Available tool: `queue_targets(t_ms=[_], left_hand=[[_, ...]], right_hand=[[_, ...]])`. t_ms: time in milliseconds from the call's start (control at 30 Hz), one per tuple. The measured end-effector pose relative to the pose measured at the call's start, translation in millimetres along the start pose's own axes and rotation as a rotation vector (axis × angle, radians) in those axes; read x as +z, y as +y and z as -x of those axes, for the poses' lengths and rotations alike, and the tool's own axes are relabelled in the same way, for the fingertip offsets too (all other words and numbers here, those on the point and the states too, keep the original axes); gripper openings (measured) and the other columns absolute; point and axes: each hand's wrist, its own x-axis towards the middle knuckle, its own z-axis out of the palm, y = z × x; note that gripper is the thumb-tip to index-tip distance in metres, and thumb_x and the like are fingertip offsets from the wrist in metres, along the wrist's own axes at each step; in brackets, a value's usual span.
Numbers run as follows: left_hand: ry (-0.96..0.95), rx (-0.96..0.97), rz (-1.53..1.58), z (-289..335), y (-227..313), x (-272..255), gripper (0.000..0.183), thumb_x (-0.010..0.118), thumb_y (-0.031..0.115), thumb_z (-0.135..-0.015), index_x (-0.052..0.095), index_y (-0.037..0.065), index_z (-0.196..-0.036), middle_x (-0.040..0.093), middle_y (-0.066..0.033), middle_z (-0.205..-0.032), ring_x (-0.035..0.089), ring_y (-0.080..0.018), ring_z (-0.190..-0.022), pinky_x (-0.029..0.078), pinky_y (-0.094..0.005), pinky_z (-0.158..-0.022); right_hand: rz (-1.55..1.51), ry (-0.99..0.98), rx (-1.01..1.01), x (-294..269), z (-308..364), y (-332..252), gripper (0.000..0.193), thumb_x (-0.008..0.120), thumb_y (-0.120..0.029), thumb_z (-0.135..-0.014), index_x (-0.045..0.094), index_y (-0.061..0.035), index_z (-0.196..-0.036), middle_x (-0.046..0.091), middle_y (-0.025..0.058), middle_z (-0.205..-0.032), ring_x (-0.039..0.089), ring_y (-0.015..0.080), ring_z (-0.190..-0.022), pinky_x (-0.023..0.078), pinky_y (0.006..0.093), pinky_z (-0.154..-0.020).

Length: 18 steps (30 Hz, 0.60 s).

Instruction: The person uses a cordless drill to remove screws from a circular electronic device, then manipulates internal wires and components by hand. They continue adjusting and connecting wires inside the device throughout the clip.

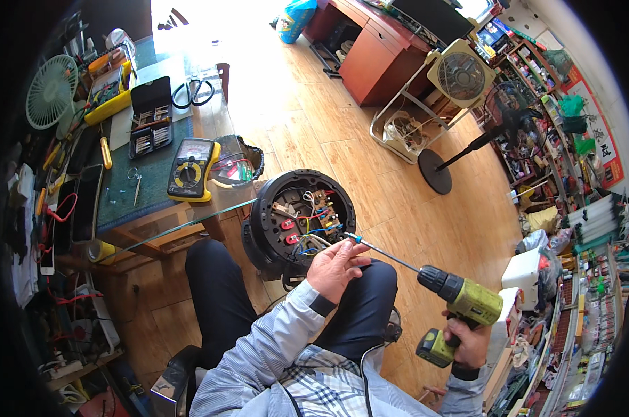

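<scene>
My right hand grips the handle of a green and black cordless drill. A long thin driver bit runs from its chuck toward the upper left, with a blue collar near the tip. Just below that tip is my left hand, its thumb and fingers drawn together; anything small between them cannot be made out. Directly beyond my left hand, an opened round black appliance housing leans by my knees. Inside it show a circuit board, coloured wires and red-covered terminals.
On the glass-topped table at left are a yellow multimeter, an open bit case, scissors and a small fan. A fan stand's round base is on the wood floor. Crowded shelves line the right.
</scene>
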Motion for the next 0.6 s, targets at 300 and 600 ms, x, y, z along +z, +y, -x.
queue_targets(t_ms=[300, 600], left_hand=[[-0.014, 0.186, 0.108, 1.9, -6.4, 2.3, 0.028, 0.063, 0.030, -0.118, 0.074, 0.007, -0.131, 0.083, -0.0132, -0.127, 0.078, -0.0185, -0.104, 0.058, -0.0319, -0.082], [0.087, 0.346, 0.102, 11.3, 17.8, 33.5, 0.029, 0.064, 0.030, -0.118, 0.073, 0.003, -0.123, 0.083, -0.0161, -0.116, 0.076, -0.0214, -0.094, 0.060, -0.0323, -0.082]], right_hand=[[-0.275, -0.016, 0.118, 3.7, 24.7, 41.6, 0.050, 0.076, 0.007, -0.093, 0.063, 0.0033, -0.141, 0.077, 0.0242, -0.115, 0.069, 0.0210, -0.071, 0.060, 0.0355, -0.064], [-0.049, -0.001, -0.018, 6.0, 45.8, 51.0, 0.050, 0.081, 0.008, -0.092, 0.064, 0.0069, -0.140, 0.080, 0.0240, -0.116, 0.073, 0.0213, -0.078, 0.062, 0.0355, -0.069]])
